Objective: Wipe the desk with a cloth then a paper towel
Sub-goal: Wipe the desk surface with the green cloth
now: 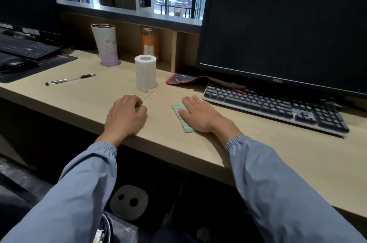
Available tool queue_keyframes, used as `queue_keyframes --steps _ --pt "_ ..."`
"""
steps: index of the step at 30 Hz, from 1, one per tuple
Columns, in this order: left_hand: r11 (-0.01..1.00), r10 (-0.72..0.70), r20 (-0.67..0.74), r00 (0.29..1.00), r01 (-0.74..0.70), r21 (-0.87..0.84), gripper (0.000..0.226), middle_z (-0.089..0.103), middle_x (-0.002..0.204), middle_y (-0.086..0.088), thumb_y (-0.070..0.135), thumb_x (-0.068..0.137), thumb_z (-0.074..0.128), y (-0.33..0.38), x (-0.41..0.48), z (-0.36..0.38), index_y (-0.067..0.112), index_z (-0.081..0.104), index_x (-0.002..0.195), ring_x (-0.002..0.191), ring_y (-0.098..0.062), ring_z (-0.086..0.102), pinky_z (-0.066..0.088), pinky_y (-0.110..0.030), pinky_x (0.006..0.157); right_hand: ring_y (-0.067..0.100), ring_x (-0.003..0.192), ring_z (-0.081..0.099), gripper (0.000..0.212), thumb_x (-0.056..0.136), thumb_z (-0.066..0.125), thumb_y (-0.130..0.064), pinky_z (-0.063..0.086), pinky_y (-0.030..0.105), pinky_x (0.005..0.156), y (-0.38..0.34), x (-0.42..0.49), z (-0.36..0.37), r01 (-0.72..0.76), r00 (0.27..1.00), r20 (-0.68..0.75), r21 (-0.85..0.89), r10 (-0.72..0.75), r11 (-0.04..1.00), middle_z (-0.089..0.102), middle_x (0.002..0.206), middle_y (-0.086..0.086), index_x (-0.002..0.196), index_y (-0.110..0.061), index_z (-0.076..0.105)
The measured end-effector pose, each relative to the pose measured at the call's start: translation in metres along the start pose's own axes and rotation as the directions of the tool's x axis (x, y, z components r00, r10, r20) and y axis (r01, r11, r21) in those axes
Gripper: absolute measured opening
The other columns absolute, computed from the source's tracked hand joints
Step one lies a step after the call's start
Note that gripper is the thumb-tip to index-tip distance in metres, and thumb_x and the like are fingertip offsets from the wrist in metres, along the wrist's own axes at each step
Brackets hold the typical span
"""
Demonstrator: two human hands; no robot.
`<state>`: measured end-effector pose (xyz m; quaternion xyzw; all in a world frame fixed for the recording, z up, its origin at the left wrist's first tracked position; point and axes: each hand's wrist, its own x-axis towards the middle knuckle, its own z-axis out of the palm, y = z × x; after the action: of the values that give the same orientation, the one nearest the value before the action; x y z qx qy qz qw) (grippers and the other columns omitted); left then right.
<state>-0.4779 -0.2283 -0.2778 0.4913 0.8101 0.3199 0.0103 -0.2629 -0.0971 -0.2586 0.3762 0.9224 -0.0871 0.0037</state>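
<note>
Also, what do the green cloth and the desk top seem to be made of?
The green cloth is probably microfibre or terry: matt, with a nubbly edge. The desk top seems to be laminated wood board: pale, matt woodgrain, with a seam between two panels.

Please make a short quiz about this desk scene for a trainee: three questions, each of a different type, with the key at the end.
1. Multiple choice: what lies under the right hand? A) a sponge B) a green cloth C) a newspaper
2. True or false: the paper roll lies on its side.
3. Fill in: the left hand rests on the desk with its fingers ____.

Key: 1 B. 2 False: it stands upright. 3 curled.
</note>
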Motion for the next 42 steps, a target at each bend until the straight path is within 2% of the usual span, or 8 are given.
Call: queue_keyframes --steps 4,7,11,14,22,31,42 --pt "0.999 0.004 0.018 1.000 -0.005 0.036 0.024 0.063 0.120 -0.008 0.027 0.096 0.052 0.009 -0.002 -0.002 0.017 0.066 0.112 0.113 -0.034 0.053 0.045 -0.046 0.095 0.011 0.157 -0.005 0.069 0.106 0.017 -0.059 0.001 0.037 0.127 0.023 -0.017 -0.001 0.022 1.000 0.008 -0.002 -0.022 1.000 0.000 0.172 -0.007 0.165 -0.025 0.005" --pt "0.997 0.011 0.047 0.999 -0.014 0.071 0.030 0.064 0.125 -0.011 0.027 0.096 0.053 0.016 -0.005 -0.005 0.016 0.066 0.121 0.117 -0.036 0.054 0.044 -0.048 0.101 0.009 0.156 -0.005 0.067 0.107 0.018 -0.058 0.000 0.033 0.126 0.034 -0.026 -0.003 0.060 0.998 0.018 -0.015 -0.060 0.998 0.000 0.171 -0.009 0.164 -0.026 0.006" --pt "0.995 0.070 0.071 0.995 -0.075 0.064 0.030 0.059 0.133 -0.003 0.033 0.100 0.052 0.038 -0.011 0.000 0.023 0.066 0.125 0.126 -0.028 0.050 0.038 -0.049 0.105 0.005 0.155 -0.007 0.065 0.107 0.019 -0.057 -0.002 0.032 0.126 0.047 -0.041 -0.006 0.073 0.997 0.025 -0.003 -0.073 0.997 0.000 0.171 -0.011 0.164 -0.027 0.006" --pt "0.986 0.154 0.092 0.984 -0.159 0.044 0.029 0.059 0.134 0.000 0.037 0.102 0.050 0.062 -0.017 0.011 0.026 0.065 0.125 0.127 -0.024 0.050 0.037 -0.048 0.104 0.005 0.155 -0.006 0.066 0.107 0.019 -0.058 -0.001 0.033 0.126 0.056 -0.051 -0.006 0.064 0.998 0.020 -0.005 -0.064 0.998 0.000 0.171 -0.011 0.164 -0.029 0.007" --pt "0.946 0.321 0.180 0.930 -0.323 -0.017 0.027 0.058 0.130 0.005 0.041 0.104 0.049 0.128 -0.047 0.051 0.029 0.066 0.121 0.124 -0.019 0.051 0.037 -0.046 0.102 0.003 0.155 -0.005 0.065 0.106 0.021 -0.059 -0.001 0.033 0.126 0.086 -0.083 -0.011 0.032 0.999 0.006 0.013 -0.032 0.999 0.003 0.171 -0.014 0.164 -0.031 0.008" --pt "0.875 0.468 0.222 0.856 -0.484 0.024 0.030 0.057 0.132 0.005 0.040 0.105 0.047 0.185 -0.074 0.079 0.028 0.063 0.127 0.124 -0.018 0.049 0.036 -0.045 0.105 0.002 0.154 -0.006 0.064 0.107 0.021 -0.058 -0.003 0.031 0.125 0.127 -0.126 -0.012 -0.015 1.000 0.001 0.015 0.015 1.000 0.001 0.171 -0.013 0.164 -0.032 0.007" --pt "0.809 0.575 0.234 0.784 -0.587 -0.025 0.031 0.059 0.125 0.002 0.041 0.107 0.046 0.253 -0.107 0.108 0.023 0.060 0.128 0.117 -0.022 0.052 0.039 -0.041 0.102 0.000 0.154 -0.004 0.061 0.108 0.020 -0.056 0.000 0.034 0.127 0.182 -0.181 -0.013 -0.084 0.996 -0.032 0.003 0.084 0.996 0.002 0.170 -0.014 0.163 -0.034 0.008"
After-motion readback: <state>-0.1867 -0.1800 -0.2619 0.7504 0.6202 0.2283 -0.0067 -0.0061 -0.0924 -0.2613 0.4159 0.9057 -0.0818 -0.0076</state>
